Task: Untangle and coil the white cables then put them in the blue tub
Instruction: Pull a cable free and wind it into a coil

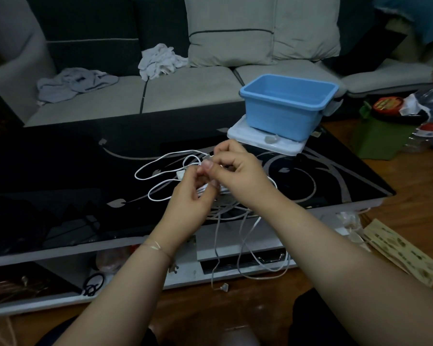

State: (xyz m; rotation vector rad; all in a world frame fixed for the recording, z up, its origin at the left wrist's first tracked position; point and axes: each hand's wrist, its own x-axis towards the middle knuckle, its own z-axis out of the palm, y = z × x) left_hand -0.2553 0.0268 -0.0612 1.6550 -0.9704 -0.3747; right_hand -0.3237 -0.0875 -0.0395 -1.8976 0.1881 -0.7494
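Cables point(160, 171) lie in a white tangle on the black glass table point(60, 171), and both hands meet right over the knot. Beyond the grip and to its right, the blue tub point(285, 108) stands on a white board point(248, 136) at the table's far edge, well apart from the hands and with nothing showing inside it. Between grip and tub there is a stretch of bare glass. To the left of the grip two loops spread flat across the tabletop, and further left the glass runs open toward the sofa point(185, 88). Below the grip, strands spill over the near edge of the table and hang in long loops down past the lower shelf; one loose end with a small plug point(224, 287) dangles close to the wooden floor point(398, 186).

The left hand point(188, 198) comes up from below, fingers curled, thumb and fingertips pinching a strand beside a small white block on the cable. The right hand point(238, 176) reaches in from the right, knuckles up, its fingers curled too and nipping the cable just above the left thumb. The two hands touch or nearly touch at the fingertips. Both forearms angle inward from the bottom corners, and a thin bracelet point(156, 245) sits on the left wrist.
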